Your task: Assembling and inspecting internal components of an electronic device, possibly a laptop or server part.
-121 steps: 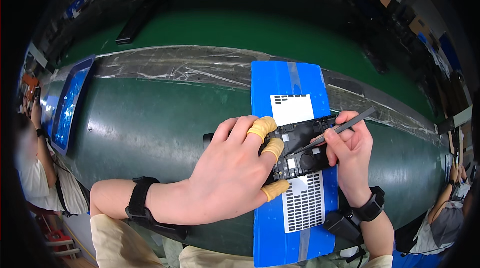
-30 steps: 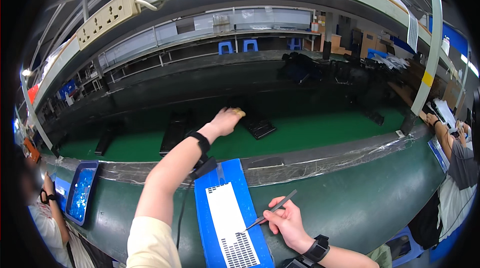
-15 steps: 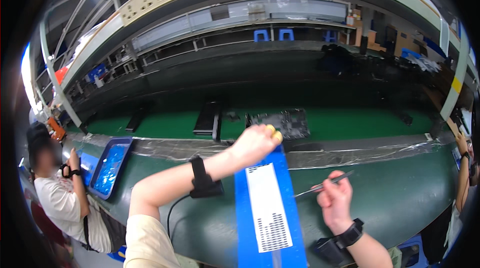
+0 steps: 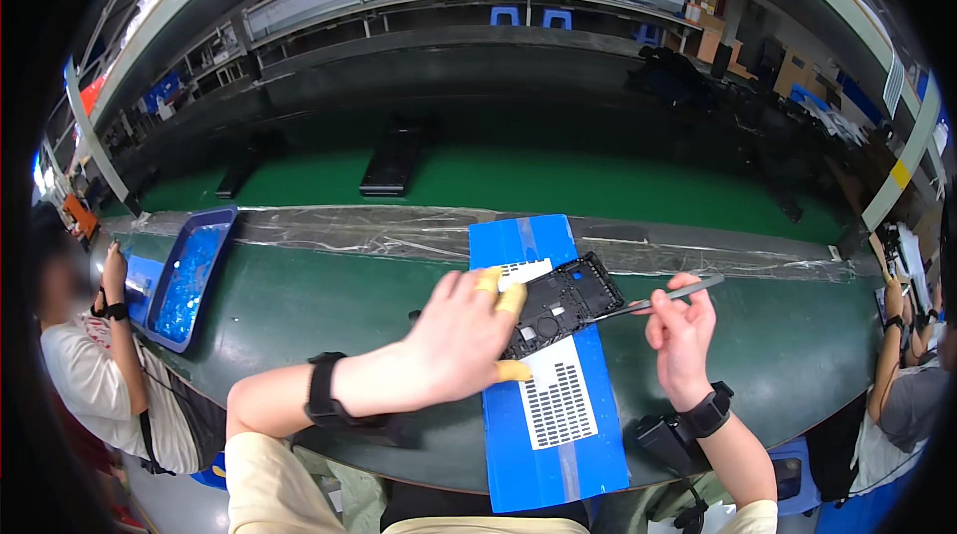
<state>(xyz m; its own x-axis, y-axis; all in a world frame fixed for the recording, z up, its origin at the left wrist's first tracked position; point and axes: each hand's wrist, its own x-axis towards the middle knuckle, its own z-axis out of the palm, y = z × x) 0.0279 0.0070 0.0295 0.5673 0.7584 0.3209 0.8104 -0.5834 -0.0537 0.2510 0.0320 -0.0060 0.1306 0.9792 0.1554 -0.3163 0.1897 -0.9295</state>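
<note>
My left hand (image 4: 464, 335), with yellow finger cots on several fingertips, grips a black phone housing (image 4: 566, 303) by its left part. The housing lies tilted over a blue board (image 4: 583, 454) and partly covers a white sheet (image 4: 560, 414) with rows of small black stickers. A pair of tweezers (image 4: 688, 290) is pinched in my right hand (image 4: 683, 335), to the right of the board. Their tips are at the housing's lower right edge; whether they touch it or hold a sticker I cannot make out.
Beyond the taped table edge, black devices (image 4: 391, 165) lie on a green conveyor belt (image 4: 478, 175). A dark blue tray (image 4: 159, 320) with glossy blue pieces stands at the left, near a seated person (image 4: 90, 374). Another person (image 4: 907, 394) works at the right.
My left hand has come back from the belt with the black housing and brought it over the blue board. The tweezers' tips have moved to the housing. The view has tilted down.
</note>
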